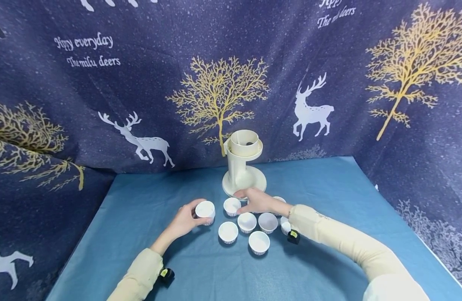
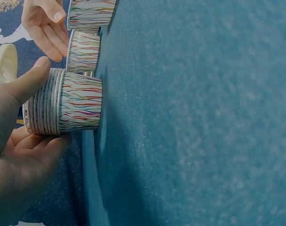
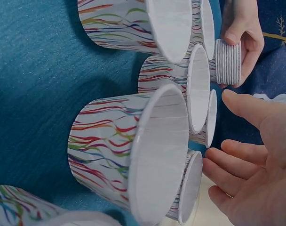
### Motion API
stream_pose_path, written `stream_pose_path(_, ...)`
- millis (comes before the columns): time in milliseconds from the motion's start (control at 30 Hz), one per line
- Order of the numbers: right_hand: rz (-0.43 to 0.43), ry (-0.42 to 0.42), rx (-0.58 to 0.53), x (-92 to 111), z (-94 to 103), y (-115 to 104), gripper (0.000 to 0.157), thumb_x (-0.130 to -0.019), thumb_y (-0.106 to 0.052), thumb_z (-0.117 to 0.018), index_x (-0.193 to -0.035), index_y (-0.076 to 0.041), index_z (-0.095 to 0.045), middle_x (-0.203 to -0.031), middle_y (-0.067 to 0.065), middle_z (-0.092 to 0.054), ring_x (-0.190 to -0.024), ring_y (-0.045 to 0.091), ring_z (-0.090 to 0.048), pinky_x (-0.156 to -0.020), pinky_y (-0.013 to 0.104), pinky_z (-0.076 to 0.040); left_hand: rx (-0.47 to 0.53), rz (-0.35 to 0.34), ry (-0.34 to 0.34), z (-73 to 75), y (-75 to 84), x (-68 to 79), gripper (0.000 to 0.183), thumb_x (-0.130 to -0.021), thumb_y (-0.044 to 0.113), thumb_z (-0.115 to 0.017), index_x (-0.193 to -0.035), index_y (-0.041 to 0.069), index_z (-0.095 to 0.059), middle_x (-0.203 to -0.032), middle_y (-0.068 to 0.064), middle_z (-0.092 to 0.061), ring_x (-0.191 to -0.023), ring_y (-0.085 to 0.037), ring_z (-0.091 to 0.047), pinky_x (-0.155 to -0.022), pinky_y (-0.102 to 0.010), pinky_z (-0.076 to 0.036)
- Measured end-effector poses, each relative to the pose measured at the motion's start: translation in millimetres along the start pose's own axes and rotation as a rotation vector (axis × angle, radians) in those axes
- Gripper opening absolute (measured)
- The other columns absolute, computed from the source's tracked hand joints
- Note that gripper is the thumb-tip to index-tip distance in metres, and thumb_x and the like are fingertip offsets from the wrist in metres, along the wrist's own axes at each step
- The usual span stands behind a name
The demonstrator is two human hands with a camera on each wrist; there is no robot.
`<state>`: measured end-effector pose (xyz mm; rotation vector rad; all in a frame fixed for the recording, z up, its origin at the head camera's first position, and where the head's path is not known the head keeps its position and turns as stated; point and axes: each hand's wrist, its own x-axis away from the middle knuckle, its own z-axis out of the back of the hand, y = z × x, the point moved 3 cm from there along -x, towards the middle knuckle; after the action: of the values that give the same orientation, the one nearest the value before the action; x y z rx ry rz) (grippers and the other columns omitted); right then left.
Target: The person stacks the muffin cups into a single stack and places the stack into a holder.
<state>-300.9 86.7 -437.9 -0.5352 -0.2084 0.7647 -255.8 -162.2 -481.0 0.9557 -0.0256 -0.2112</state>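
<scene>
My left hand (image 1: pixel 185 219) grips a nested stack of paper cups (image 1: pixel 205 210), thumb on one side and fingers on the other. In the left wrist view the stack shows several white rims and coloured wavy stripes on its lowest cup (image 2: pixel 81 102). My right hand (image 1: pixel 256 200) hovers over the back of the group, thumb and fingers spread apart. Nearest its fingertips stands a single white paper cup (image 1: pixel 232 206); whether they touch it cannot be told. In the right wrist view nothing is held by the right hand (image 3: pixel 256 165). Part of the back row is hidden beneath it.
Several more striped paper cups stand upright on the blue cloth, among them a front cup (image 1: pixel 259 242) and a left one (image 1: pixel 228 232). Behind them rises a cream stand (image 1: pixel 236 167) with a round base and a ring-shaped top. A patterned dark blue curtain (image 1: pixel 140 92) hangs behind.
</scene>
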Motion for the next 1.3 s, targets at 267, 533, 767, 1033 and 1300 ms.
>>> stream_pose_path(267,-0.003,-0.016,0.032,-4.1,-5.9,-4.8,0.058,-0.079,-0.027,-0.079,-0.128,-0.002,-0.06,-0.127,0.013,-0.065,-0.116,0.028,-0.061,-0.098,0.04,-0.048,0.006,0.0,0.006,-0.8,-1.4,2.2,0.066,-0.074,0.022,-0.085,-0.131,0.006,-0.057,-0.127,-0.013,-0.062,-0.116,-0.026,-0.06,-0.096,-0.043,-0.049)
stream_pose_path(533,0.0,0.002,0.095,-13.2,-12.9,-9.2,0.05,-0.076,-0.028,-0.081,-0.118,-0.006,-0.066,-0.115,0.008,-0.07,-0.105,0.023,-0.065,-0.092,0.038,-0.05,0.007,-0.013,0.004,-0.9,-0.3,-0.1,0.064,-0.073,0.022,-0.085,-0.129,0.007,-0.058,-0.125,-0.012,-0.064,-0.112,-0.024,-0.062,-0.093,-0.042,-0.05)
stream_pose_path(767,-0.053,-0.007,0.114,-18.7,-17.0,-9.9,0.044,-0.075,-0.029,-0.082,-0.11,-0.008,-0.068,-0.099,0.004,-0.071,-0.087,0.017,-0.063,-0.078,0.034,-0.05,0.018,-0.018,-0.001,-1.4,-0.7,-0.2,0.064,-0.073,0.022,-0.085,-0.129,0.007,-0.058,-0.125,-0.012,-0.063,-0.112,-0.023,-0.061,-0.094,-0.042,-0.05)
stream_pose_path(1033,-0.101,0.004,0.167,-23.9,-17.9,-10.2,0.04,-0.075,-0.032,-0.081,-0.106,-0.01,-0.068,-0.091,0.001,-0.07,-0.079,0.014,-0.06,-0.076,0.033,-0.05,-0.005,-0.044,0.003,0.2,1.6,-0.3,0.066,-0.074,0.02,-0.085,-0.131,0.004,-0.056,-0.125,-0.014,-0.063,-0.111,-0.025,-0.062,-0.093,-0.042,-0.05)
stream_pose_path(1300,-0.116,0.017,0.157,-24.8,-18.5,-12.6,0.047,-0.076,-0.032,-0.082,-0.114,-0.007,-0.068,-0.106,0.007,-0.072,-0.094,0.021,-0.066,-0.086,0.036,-0.051,-0.07,-0.019,0.002,1.3,1.5,0.6,0.068,-0.074,0.028,-0.085,-0.132,0.008,-0.055,-0.125,-0.012,-0.063,-0.11,-0.024,-0.062,-0.093,-0.043,-0.049)
